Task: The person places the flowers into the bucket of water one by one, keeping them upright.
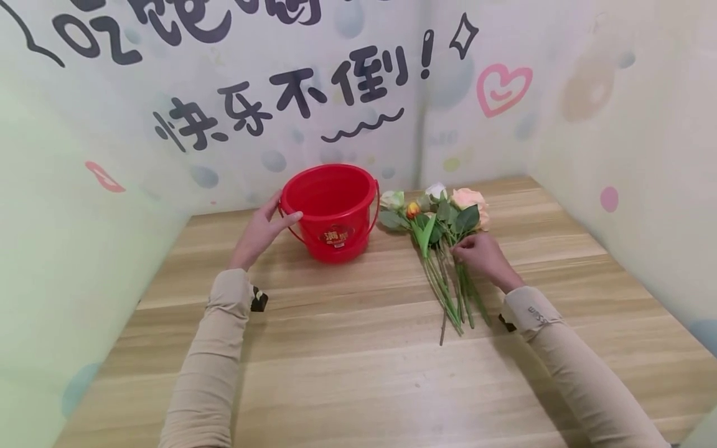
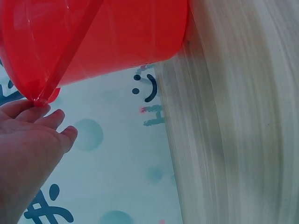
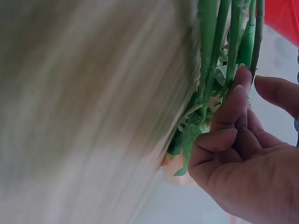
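A red bucket (image 1: 342, 227) stands upright near the back of the table, its handle hanging down. At its left side my left hand (image 1: 260, 233) rests on the rim, thumb over the front edge. The left wrist view shows these fingers (image 2: 53, 119) nearly straight at the handle's joint. Right of the bucket lies a bunch of artificial flowers (image 1: 442, 218), white, orange and pale pink blooms toward the wall. My right hand (image 1: 482, 255) is at their stems below the leaves. In the right wrist view its thumb and index finger close around a thin dark stem (image 3: 257, 44), other fingers curled.
The wood-grain table (image 1: 358, 361) meets a printed wall covering (image 1: 313, 149) behind the bucket and flowers, with pale walls on both sides. The green stems (image 1: 448, 298) spread toward the table's front.
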A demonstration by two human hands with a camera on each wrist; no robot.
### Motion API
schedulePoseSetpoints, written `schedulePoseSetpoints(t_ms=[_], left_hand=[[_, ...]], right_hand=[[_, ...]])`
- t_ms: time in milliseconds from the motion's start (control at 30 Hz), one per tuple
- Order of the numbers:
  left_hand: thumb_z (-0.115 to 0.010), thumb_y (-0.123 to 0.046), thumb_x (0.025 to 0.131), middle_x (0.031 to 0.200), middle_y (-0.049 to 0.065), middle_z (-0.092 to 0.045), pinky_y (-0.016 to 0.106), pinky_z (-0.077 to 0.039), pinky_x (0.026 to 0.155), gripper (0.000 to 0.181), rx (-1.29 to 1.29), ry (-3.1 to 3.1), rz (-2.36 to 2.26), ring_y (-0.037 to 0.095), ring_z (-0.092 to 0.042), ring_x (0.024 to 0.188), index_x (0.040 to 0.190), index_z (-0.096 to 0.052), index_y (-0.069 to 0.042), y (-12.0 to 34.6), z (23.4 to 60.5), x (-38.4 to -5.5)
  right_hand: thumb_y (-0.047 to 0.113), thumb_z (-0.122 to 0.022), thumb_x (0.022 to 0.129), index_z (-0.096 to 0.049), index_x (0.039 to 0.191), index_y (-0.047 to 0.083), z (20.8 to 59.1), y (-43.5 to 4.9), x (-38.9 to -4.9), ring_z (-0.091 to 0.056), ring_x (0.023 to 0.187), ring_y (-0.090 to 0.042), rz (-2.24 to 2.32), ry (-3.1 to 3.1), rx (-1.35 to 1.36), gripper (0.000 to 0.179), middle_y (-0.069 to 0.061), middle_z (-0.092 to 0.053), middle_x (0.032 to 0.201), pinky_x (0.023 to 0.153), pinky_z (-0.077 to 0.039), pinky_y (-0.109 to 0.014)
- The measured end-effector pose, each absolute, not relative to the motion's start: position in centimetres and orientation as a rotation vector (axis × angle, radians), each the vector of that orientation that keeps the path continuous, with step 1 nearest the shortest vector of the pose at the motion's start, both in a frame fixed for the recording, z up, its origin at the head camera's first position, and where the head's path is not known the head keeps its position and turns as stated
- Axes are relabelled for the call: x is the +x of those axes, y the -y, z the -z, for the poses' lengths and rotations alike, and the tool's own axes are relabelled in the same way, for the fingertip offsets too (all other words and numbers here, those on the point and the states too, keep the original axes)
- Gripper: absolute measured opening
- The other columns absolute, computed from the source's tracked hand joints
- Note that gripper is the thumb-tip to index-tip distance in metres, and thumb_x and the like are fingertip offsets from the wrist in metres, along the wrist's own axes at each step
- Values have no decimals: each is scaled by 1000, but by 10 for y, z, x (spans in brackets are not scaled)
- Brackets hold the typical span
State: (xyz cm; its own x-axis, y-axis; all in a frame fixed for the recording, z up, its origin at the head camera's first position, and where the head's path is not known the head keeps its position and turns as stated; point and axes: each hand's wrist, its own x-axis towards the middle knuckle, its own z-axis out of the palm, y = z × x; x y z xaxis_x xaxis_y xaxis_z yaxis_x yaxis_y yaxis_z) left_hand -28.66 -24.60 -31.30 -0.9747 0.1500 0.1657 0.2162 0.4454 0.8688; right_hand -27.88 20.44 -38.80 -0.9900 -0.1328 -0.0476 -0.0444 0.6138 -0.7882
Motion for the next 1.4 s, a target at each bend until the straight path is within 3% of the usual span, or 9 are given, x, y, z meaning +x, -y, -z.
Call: schedulePoseSetpoints(t_ms=[233,567,767,900,1000,1233,1400], left_hand=[[-65,-23,101,169,18,-20,57,-18,123,82,-372,2603,1687,34,-11,157,163,-18,1,240,298,-273],[-67,-30,100,171,5,-21,55,-22,123,84,-370,2605,1640,27,-13,157,166,-19,-12,251,322,-293],[-67,-35,100,171,4,-19,57,-23,122,86,-351,2641,1618,28,-13,157,167,-17,-14,253,322,-293],[-70,-40,97,172,2,-16,60,-31,118,93,-301,2703,1607,30,-13,156,168,-14,-20,255,322,-292],[-72,-41,94,172,3,-16,60,-36,115,96,-272,2733,1612,31,-14,156,168,-13,-22,256,319,-290],[-73,-36,94,171,8,-18,61,-38,113,95,-250,2742,1623,34,-15,155,167,-15,-16,252,311,-284],[-74,-41,93,172,4,-17,59,-39,112,97,-256,2735,1605,32,-15,155,168,-14,-22,256,319,-290]], right_hand=[[12,-60,104,-68,111,-13,388,-204,-279,-58,77,-17,1406,-2649,-143,27,-16,-71,96,62,-48,-25],[13,-59,103,-69,108,-13,386,-205,-279,-54,83,-19,1437,-2632,-106,29,-14,-69,97,66,-45,-27],[16,-56,106,-66,115,-13,379,-204,-278,-57,89,-19,1506,-2588,-98,32,-12,-69,101,77,-47,-33],[15,-55,107,-63,118,-16,376,-204,-278,-60,87,-19,1587,-2552,-140,34,-10,-69,97,84,-47,-40],[14,-54,107,-63,119,-16,375,-203,-280,-60,86,-17,1633,-2536,-174,34,-7,-69,97,83,-49,-38],[18,-56,108,-59,122,-15,367,-193,-281,-56,83,-12,1851,-2449,-229,36,1,-63,90,71,-49,-26],[17,-60,106,-66,107,-2,358,-180,-280,-56,79,-11,2057,-2406,-317,20,6,-63,83,68,-47,-22]])
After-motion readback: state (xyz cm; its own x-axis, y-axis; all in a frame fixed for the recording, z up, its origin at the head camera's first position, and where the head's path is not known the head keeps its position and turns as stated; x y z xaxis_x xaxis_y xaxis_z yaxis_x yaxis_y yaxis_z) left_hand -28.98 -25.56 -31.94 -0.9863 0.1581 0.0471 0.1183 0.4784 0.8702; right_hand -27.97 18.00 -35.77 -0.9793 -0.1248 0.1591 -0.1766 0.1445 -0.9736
